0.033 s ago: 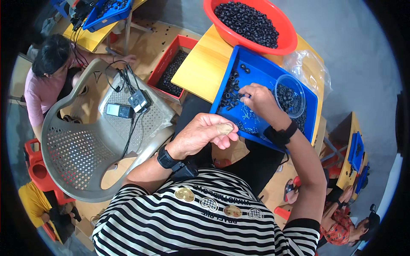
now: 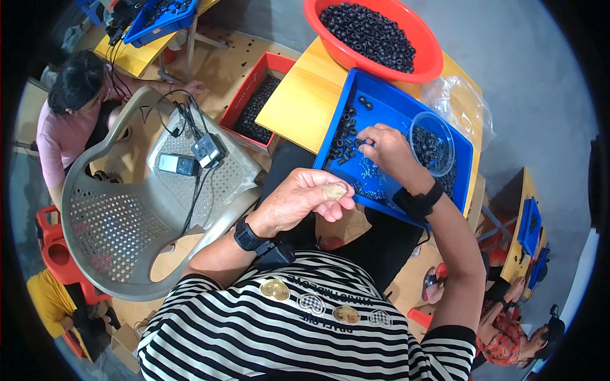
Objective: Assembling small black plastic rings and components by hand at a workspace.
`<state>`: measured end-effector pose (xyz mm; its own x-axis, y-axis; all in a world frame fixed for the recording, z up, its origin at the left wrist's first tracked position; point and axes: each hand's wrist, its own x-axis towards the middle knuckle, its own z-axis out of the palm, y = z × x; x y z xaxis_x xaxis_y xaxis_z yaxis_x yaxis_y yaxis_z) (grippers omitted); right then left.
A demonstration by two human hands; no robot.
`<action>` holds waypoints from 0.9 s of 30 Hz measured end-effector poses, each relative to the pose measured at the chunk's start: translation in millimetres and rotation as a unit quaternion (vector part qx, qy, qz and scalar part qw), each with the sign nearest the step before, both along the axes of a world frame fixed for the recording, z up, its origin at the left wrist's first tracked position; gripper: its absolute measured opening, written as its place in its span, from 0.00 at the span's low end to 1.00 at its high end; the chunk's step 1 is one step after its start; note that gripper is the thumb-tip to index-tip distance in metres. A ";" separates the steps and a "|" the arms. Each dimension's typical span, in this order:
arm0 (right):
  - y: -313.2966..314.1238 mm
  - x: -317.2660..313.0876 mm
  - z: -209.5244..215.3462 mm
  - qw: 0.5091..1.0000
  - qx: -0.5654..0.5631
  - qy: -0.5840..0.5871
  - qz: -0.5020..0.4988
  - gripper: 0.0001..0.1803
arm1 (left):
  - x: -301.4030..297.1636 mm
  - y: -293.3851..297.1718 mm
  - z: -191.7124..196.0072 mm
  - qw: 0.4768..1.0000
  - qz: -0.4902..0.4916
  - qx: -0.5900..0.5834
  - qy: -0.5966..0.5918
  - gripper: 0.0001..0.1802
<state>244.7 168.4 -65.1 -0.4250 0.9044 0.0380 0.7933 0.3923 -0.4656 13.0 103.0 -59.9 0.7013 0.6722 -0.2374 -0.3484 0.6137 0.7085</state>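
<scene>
My right hand (image 2: 387, 147) reaches into a blue tray (image 2: 397, 105), its thumb and fingers pinched at a small black ring-shaped part (image 2: 359, 142). More black ring-shaped parts (image 2: 346, 130) lie loose along the tray's left side. Small pale bits (image 2: 370, 171) are scattered on the tray floor below the hand. A clear round plastic tub (image 2: 432, 143) with black parts visible in and under it sits at the tray's right. Just outside the tray's near-left corner, my left hand (image 2: 305, 198) is closed, with a tan covering on the thumb. Whatever its fingers hold is hidden.
A red basin (image 2: 437, 60) heaped with black parts stands on the yellow table (image 2: 295, 95), near a clear plastic bag (image 2: 467, 105). Left of me are a red box (image 2: 270, 62) of parts and a grey chair (image 2: 114, 222) with devices and cables. Other people sit nearby.
</scene>
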 end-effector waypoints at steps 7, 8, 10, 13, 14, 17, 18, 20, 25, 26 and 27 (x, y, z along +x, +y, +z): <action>-31.5 -14.0 47.0 0.986 -0.051 0.136 -0.080 0.10 | -0.6 1.0 4.5 0.998 0.050 0.028 -0.003 0.11; -39.7 -16.3 53.4 0.979 -0.076 0.156 -0.108 0.11 | 0.3 1.4 5.8 0.998 0.051 0.028 -0.002 0.11; -55.9 -18.5 62.9 0.977 -0.071 0.169 -0.106 0.12 | 3.9 1.6 8.8 0.998 0.054 0.042 0.002 0.12; -75.4 -23.6 74.1 0.976 -0.008 0.190 -0.110 0.14 | 13.1 1.0 14.3 0.996 0.071 0.055 -0.004 0.13; -80.3 -24.6 73.7 0.975 -0.008 0.192 -0.112 0.14 | 15.6 0.5 15.8 0.996 0.069 0.055 -0.002 0.13; -91.8 -26.9 75.2 0.979 0.033 0.182 -0.081 0.15 | 22.8 -2.1 15.2 0.998 0.041 0.029 -0.040 0.14; -94.1 -27.5 75.8 0.979 0.034 0.184 -0.082 0.15 | 24.2 -2.7 13.6 0.998 0.039 0.030 -0.039 0.14; -97.6 -28.0 76.5 0.980 0.057 0.172 -0.081 0.15 | 26.0 -3.6 11.7 0.998 0.015 0.011 -0.057 0.15; -103.8 -26.3 78.8 0.978 0.048 0.184 -0.086 0.16 | 28.1 -6.9 13.5 0.998 0.007 0.008 -0.063 0.14; -104.5 -26.3 79.3 0.978 0.043 0.187 -0.085 0.16 | 27.8 -7.6 14.8 0.998 0.003 -0.005 -0.070 0.13; -105.1 -26.3 79.2 0.978 0.042 0.188 -0.085 0.16 | 27.9 -8.2 16.0 0.998 0.003 -0.005 -0.069 0.13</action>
<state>218.4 63.3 14.1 -0.2107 0.9475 0.2406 0.6294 0.3198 -0.7082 41.0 94.7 -43.9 0.7241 0.6743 -0.1449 -0.4463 0.6183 0.6469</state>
